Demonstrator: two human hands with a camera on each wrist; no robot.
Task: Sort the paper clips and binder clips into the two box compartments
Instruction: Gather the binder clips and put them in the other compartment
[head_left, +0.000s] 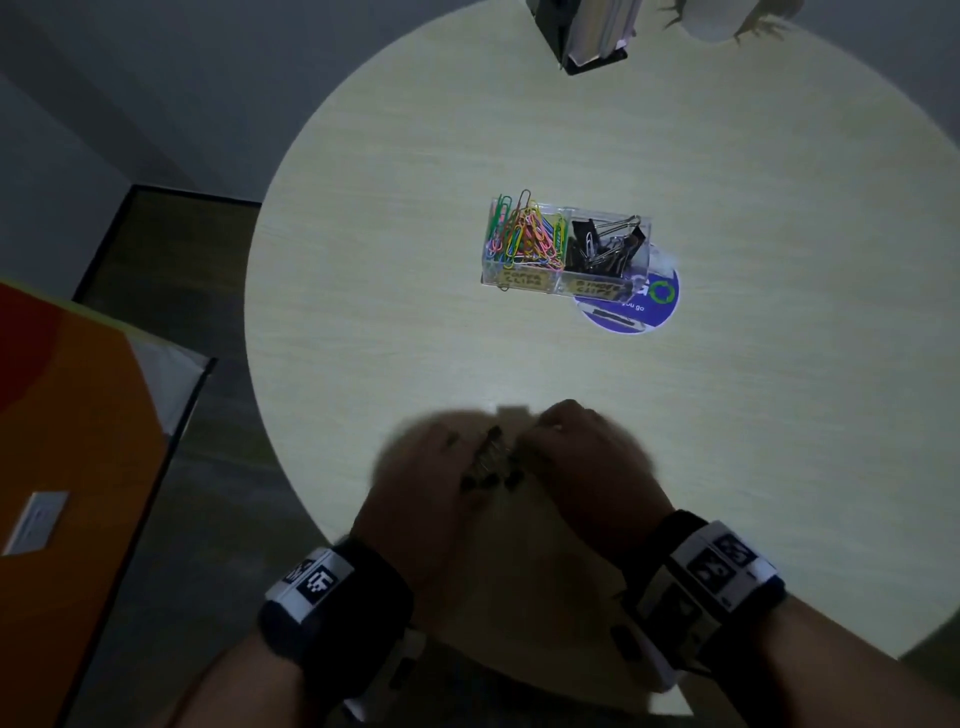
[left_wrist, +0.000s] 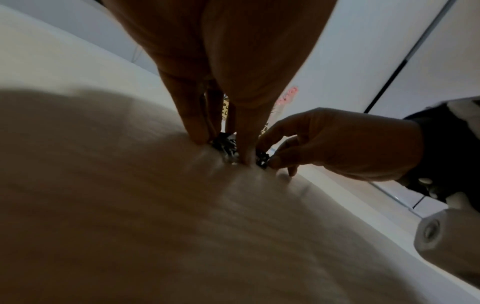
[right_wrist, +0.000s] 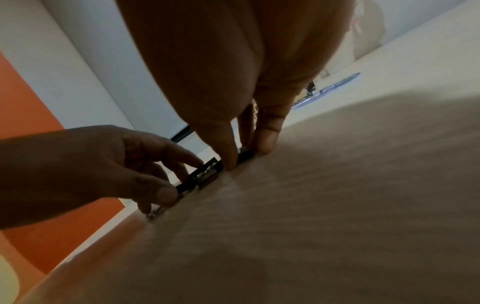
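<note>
A clear two-compartment box stands at the middle of the round table. Its left half holds coloured paper clips; its right half holds black binder clips. Near the table's front edge lie a few loose black binder clips. Both hands are down on them, close together. My left hand pinches black binder clips between thumb and fingers. My right hand pinches another black binder clip between its thumb and fingers. The picture is dim and blurred, so the number of loose clips is unclear.
A blue round sticker lies partly under the box's right end. A file holder with books and a white pot stand at the table's far edge. An orange panel is off to the left of the table.
</note>
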